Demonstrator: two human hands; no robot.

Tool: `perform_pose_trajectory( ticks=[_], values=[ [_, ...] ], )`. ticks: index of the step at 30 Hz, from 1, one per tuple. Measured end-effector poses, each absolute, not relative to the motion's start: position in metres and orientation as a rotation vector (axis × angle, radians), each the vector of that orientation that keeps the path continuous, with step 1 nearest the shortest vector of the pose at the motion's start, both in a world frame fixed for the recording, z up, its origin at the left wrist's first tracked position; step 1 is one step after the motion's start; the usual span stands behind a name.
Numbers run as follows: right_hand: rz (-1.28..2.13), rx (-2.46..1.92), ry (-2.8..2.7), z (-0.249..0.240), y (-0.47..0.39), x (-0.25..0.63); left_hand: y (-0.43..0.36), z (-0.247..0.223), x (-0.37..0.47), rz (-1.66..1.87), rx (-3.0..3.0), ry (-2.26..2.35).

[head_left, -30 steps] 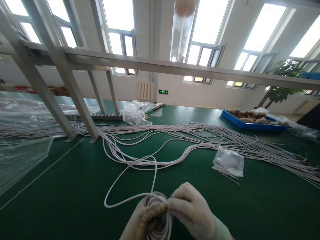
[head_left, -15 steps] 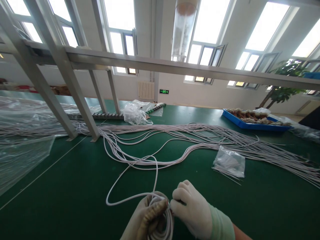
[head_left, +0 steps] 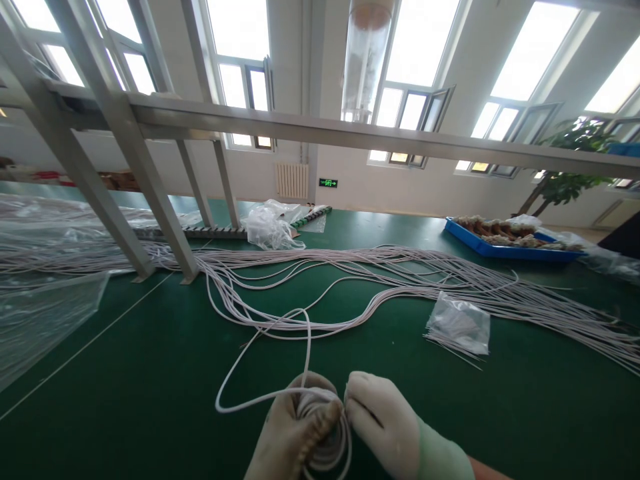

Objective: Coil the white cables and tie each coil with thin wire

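A coil of white cable sits in my left hand, which wears a whitish glove with a dirty thumb; the thumb presses on the coil's upper part. From the coil a loose loop of cable runs out to the left and up to the cables on the table. My right hand, in a white glove with a pale green cuff, is closed with its fingertips against the coil's right edge. Whatever those fingertips pinch is hidden.
Long white cables lie across the green table. A small clear bag with thin strips lies at right, a blue tray behind it. Metal frame legs stand at left near plastic sheeting.
My right hand has turned slightly, its fingers curling closer together at the coil's edge. The coil and my left hand have shifted a little to the right.
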State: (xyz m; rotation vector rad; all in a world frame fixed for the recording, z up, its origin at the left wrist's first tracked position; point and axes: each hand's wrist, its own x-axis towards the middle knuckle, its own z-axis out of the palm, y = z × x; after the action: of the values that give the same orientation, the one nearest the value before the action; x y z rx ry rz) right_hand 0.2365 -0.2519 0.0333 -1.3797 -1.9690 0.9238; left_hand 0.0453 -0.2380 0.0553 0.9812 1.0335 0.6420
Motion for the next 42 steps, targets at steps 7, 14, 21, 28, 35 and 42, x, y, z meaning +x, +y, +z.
perform_pose_trajectory(
  ticks=[7,14,21,28,35,42],
  values=[
    [1.856,-1.205,-1.104,0.015,-0.247,0.235,-0.236,0.02,0.048,0.8,1.078,1.06],
    [0.791,-1.214,-1.93,0.029,-0.246,0.253,-0.243,0.042,0.043,0.784,0.764,1.005],
    [0.536,-1.153,-2.271,0.033,-0.243,0.244,-0.236,0.053,0.043,0.657,0.752,0.934],
    [1.665,-1.561,-1.465,0.035,-0.242,0.231,-0.238,0.028,0.052,0.763,1.268,1.203],
    [1.035,-1.312,-1.761,0.024,-0.241,0.254,-0.237,0.036,0.047,0.755,0.712,1.008],
    [0.574,-1.141,-2.248,0.028,-0.238,0.253,-0.239,0.05,0.046,0.675,0.809,0.995]
  ],
)
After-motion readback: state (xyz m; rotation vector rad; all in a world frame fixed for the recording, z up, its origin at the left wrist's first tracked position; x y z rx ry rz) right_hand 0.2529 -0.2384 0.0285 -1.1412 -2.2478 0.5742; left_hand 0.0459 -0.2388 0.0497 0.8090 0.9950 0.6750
